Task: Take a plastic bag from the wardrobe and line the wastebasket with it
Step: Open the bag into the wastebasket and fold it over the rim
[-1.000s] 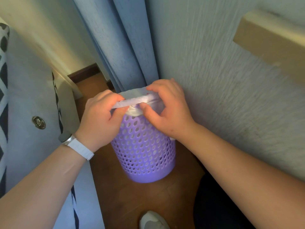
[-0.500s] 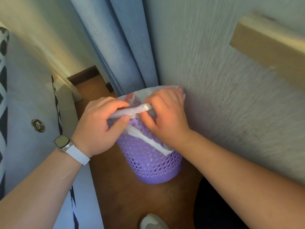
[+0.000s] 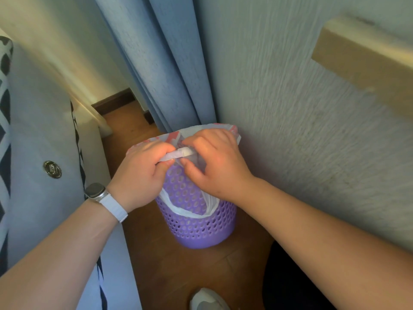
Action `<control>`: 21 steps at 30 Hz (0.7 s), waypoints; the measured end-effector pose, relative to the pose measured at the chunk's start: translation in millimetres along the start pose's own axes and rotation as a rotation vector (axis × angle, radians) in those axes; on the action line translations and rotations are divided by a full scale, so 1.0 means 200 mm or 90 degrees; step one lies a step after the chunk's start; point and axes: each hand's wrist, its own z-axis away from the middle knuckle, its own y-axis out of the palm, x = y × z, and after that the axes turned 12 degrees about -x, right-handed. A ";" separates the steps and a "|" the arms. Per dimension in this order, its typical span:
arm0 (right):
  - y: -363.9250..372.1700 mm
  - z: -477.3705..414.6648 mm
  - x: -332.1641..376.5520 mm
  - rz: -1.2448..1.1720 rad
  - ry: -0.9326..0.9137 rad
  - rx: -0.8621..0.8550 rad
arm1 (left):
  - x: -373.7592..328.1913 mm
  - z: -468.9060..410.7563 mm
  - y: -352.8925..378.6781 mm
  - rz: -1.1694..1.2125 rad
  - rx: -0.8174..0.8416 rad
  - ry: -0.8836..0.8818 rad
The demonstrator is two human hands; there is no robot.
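On my feed the wastebasket (image 3: 196, 229) stands upright on the floor (image 3: 178, 269), long axis vertical and mouth pointing up toward the camera. It is tucked into the corner where the curtain (image 3: 161, 63) meets the wall (image 3: 290, 130), just beside both. The plastic bag (image 3: 214, 127), white with red print, sits in the mouth. Its far edge is folded out over the far rim, and on the near side a white flap hangs down outside the perforated wall. Between the hands a stretch of the bag's edge is bunched into a roll running left to right across the mouth. I see the left hand (image 3: 143, 173) with fingers curled over that roll and the thumb pressed up beneath it, clamped on the bag. The right hand (image 3: 214, 166) sits just beside it, fingers curled over the bag's edge and thumb tip against the plastic, pinching it too; the two thumbs nearly meet. A watch (image 3: 95, 190) on a white strap is on the left wrist, and the toe of a shoe (image 3: 207, 300) shows at the floor's near edge
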 end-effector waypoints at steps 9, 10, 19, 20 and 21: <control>0.03 0.00 -0.14 0.005 0.028 0.093 | 0.03 0.03 0.05 0.000 0.004 -0.049; 0.04 0.01 -0.15 0.007 0.029 0.113 | 0.04 0.03 0.06 -0.012 0.014 -0.038; 0.21 0.19 -0.21 0.085 -0.044 0.167 | 0.12 0.15 0.15 -0.114 0.066 0.001; 0.23 0.21 -0.22 0.090 -0.058 0.170 | 0.13 0.17 0.16 -0.120 0.068 0.001; 0.24 0.23 -0.22 0.092 -0.073 0.177 | 0.14 0.19 0.18 -0.124 0.071 -0.001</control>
